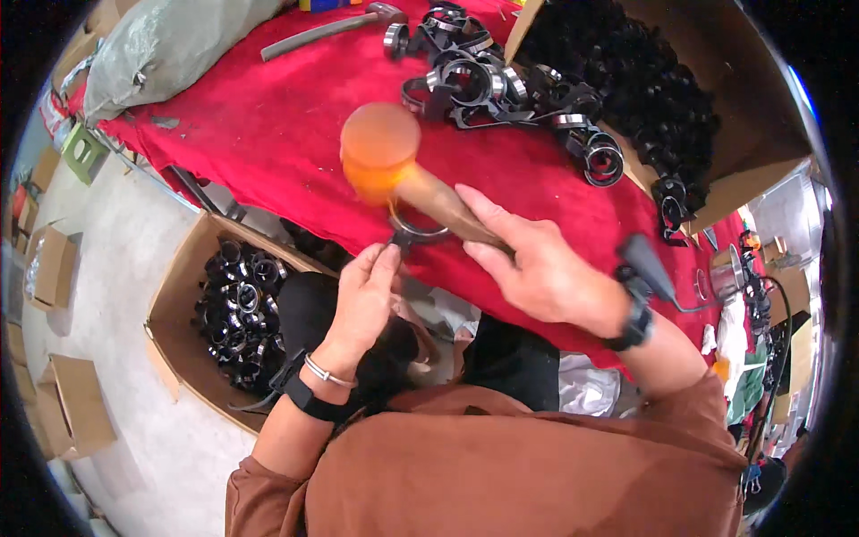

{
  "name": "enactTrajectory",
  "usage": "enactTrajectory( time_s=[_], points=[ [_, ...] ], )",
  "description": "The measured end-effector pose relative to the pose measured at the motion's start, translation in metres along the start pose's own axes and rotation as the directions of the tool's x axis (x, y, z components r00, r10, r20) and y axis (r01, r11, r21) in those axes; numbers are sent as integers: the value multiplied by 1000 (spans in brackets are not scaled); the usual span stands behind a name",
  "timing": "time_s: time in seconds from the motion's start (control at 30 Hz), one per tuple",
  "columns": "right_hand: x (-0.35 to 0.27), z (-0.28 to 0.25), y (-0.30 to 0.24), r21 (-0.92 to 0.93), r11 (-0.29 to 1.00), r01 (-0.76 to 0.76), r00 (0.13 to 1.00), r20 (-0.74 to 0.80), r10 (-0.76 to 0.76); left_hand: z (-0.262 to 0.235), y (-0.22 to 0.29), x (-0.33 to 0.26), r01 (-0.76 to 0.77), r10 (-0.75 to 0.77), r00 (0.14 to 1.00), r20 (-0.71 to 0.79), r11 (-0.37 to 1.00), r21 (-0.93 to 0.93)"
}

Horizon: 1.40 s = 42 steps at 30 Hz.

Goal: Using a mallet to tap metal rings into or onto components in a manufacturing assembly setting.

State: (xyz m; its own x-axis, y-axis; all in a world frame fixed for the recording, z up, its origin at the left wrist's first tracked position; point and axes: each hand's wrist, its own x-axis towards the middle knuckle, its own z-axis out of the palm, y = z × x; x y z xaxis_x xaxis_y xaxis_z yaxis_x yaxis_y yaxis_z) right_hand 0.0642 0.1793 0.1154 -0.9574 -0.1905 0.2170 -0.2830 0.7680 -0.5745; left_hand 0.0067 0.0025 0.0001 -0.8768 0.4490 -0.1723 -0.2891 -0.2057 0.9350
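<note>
I have the ring piece (413, 236), a metal band with a black tab, just over the near edge of the red-covered counter (286, 107); the mallet (383, 157) covers its upper part, so I can't tell whether the two touch. Both hands are closed: the left hand (365, 295) pinches the tab between thumb and fingers, and the right hand (550, 268) wraps the wooden handle. The mallet's orange head is smeared by blur, as is a black-handled tool (646, 267) beside the right wrist. Below the left, a cardboard box (179, 291) holds a heap of black-and-silver rings (246, 300), partly cut off from me by the person's dark-clothed leg. Farther out, a loose pile of similar rings (474, 80) lies near a large carton (761, 125), which runs out of view at the top; its black parts (617, 72) merge into one dark mass. A grey sack (170, 54) hides its contents.
</note>
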Motion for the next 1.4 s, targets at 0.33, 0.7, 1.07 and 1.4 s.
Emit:
enactTrajectory(
  time_s=[0.33, 0.7, 1.07, 1.4],
  points=[
    [-20, -15, -5, 493, 784, -376, 857, -136, 496, 1, -1, 0, -63, 62, 998, -15, 991, -119],
    [-53, -9, -18, 601, 720, -347, 813, -190, 550, -6, -2, 1, -49, 49, 999, -4, 993, -109],
    [-88, 21, -17, 361, 910, -203, 857, -384, 343, -5, -6, 1, -26, 23, 999, -33, 995, -95],
    [-86, 28, -23, 42, 999, -19, 902, -430, 35, -5, -2, 1, -105, 106, 994, 17, 993, -50]
  ],
)
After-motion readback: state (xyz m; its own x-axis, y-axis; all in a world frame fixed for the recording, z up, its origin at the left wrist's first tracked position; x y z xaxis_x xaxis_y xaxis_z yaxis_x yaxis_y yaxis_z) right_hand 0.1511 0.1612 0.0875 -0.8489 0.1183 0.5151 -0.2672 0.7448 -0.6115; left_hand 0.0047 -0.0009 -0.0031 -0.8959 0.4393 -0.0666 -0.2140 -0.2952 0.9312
